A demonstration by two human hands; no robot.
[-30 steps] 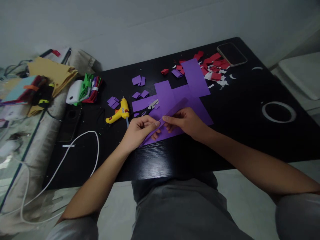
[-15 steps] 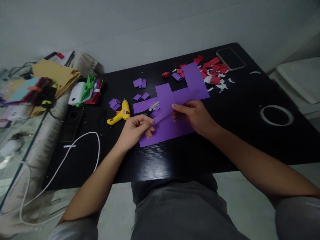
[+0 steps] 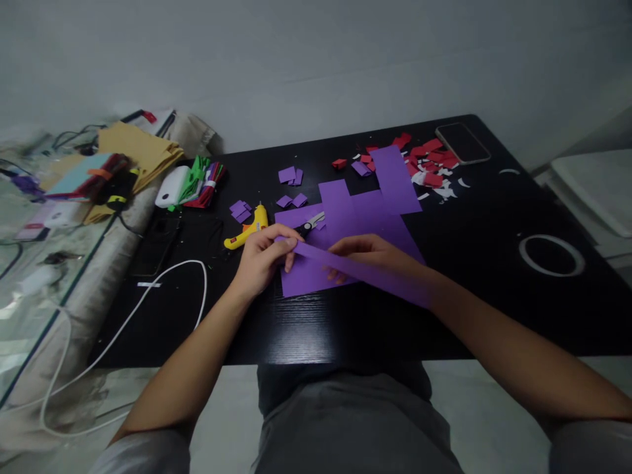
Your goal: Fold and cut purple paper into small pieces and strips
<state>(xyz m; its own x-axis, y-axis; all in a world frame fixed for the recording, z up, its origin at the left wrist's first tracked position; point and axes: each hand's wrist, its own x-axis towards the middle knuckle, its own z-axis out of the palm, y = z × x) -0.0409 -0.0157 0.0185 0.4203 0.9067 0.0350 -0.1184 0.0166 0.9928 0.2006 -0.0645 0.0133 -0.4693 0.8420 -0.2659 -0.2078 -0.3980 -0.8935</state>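
Note:
My left hand (image 3: 261, 258) pinches one end of a long purple paper strip (image 3: 365, 271) that runs to the right, across my right wrist. Behind that strip my right hand (image 3: 368, 253) is curled with its fingers at the strip's middle. Both hands hover over large purple paper sheets (image 3: 355, 214) lying on the black table (image 3: 484, 289). Black-handled scissors (image 3: 310, 226) lie on the sheets just beyond my left hand. A yellow glue gun (image 3: 247, 228) lies to their left.
Small purple squares (image 3: 289, 176) and red and white scraps (image 3: 429, 164) litter the far side. A phone (image 3: 463, 143) lies at the far right, a white ring (image 3: 552, 255) at right. A white cable (image 3: 162, 289), a paper bundle (image 3: 200, 179) and a white device (image 3: 170, 186) lie left.
The strip has come away from the sheet and swung round: it now runs from my left hand toward the near right. The camera has tilted, shifting the table lower in view.

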